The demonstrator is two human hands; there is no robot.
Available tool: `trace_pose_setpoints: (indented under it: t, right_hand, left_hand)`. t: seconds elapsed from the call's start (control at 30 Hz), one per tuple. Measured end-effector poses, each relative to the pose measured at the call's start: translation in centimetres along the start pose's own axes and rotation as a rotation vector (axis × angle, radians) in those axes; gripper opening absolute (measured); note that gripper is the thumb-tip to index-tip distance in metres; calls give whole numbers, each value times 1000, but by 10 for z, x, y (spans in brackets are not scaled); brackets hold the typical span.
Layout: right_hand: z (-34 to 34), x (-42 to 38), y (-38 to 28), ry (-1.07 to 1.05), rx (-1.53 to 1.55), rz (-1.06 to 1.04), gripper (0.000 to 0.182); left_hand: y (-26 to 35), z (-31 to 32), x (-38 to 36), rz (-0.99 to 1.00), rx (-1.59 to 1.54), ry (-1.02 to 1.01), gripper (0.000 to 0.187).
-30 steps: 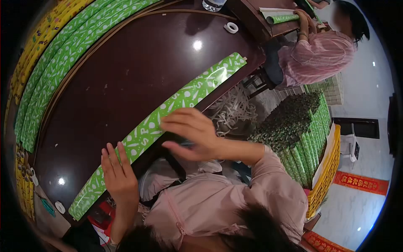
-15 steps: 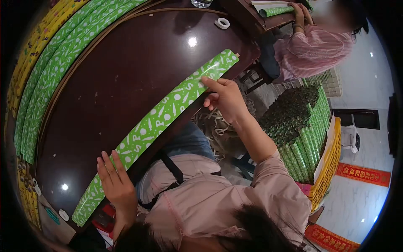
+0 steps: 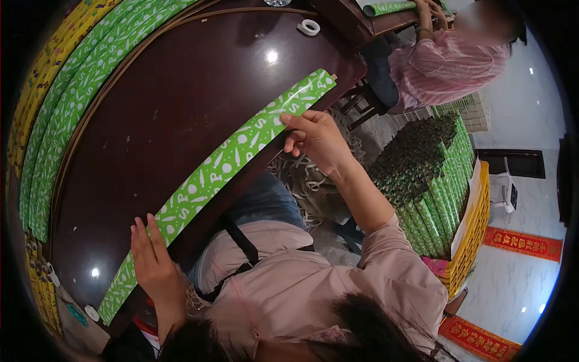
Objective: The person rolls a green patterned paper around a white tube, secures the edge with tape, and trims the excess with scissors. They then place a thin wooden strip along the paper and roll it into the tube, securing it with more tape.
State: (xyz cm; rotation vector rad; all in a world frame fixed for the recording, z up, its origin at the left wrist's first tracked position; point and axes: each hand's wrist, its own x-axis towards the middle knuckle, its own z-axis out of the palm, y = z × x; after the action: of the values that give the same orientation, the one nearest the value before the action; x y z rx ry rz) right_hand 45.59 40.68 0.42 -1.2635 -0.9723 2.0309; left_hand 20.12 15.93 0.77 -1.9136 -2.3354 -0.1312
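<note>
A long roll of green patterned paper (image 3: pixel 211 166) with white letters and vegetable shapes lies slantwise along the near edge of a dark red-brown table (image 3: pixel 163 114). A small tan tip shows at its far right end. My left hand (image 3: pixel 155 265) lies with straight fingers flat across the paper near its lower left end. Toward the upper right part, my right hand (image 3: pixel 322 143) has its thumb pressed on the paper's near edge. Its other fingers curl at and below that edge, partly hidden.
Stacked green rolls (image 3: pixel 78 102) and yellow rolls (image 3: pixel 51 66) line the table's left. White tape (image 3: pixel 308 27) sits at the back. On the right, a yellow basket (image 3: pixel 470 223) holds many green rolls (image 3: pixel 431 211). A person in a pink shirt (image 3: pixel 446 72) works at another table.
The view has shifted slightly. My right thumb has slid a little down and left along the paper's near edge. My left hand stays flat on the paper.
</note>
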Motion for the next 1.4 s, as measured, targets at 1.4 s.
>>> trace_pose_setpoints:
  t: [1.4]
  right_hand:
    - [-62,-12,-28,237,24,-329,57]
  left_hand:
    - [-14,1,9,12,58,-5,50]
